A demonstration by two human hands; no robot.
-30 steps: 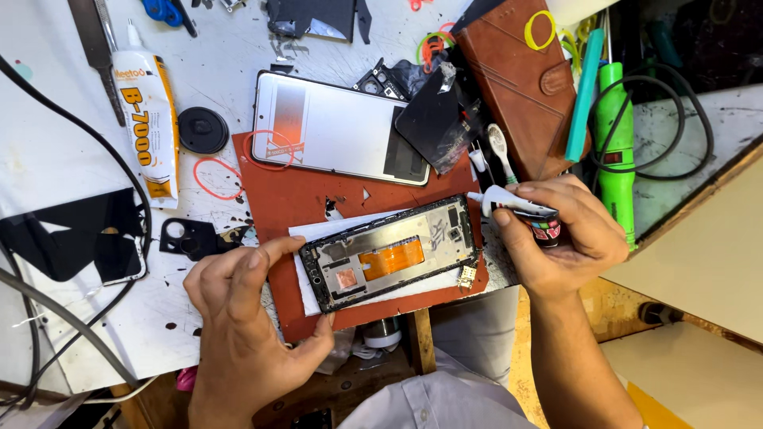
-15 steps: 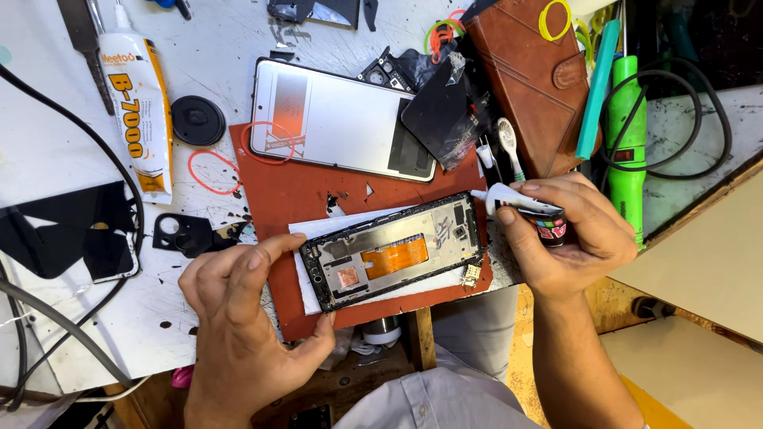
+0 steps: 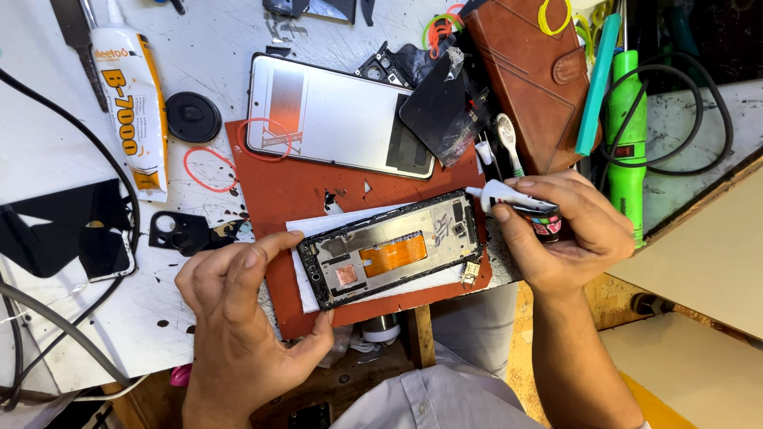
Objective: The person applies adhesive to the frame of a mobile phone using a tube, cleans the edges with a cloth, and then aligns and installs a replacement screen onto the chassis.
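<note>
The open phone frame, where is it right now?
In the head view the open phone frame lies centre, on white paper over the red mat, between the left hand and the right hand, below the detached screen.
</note>
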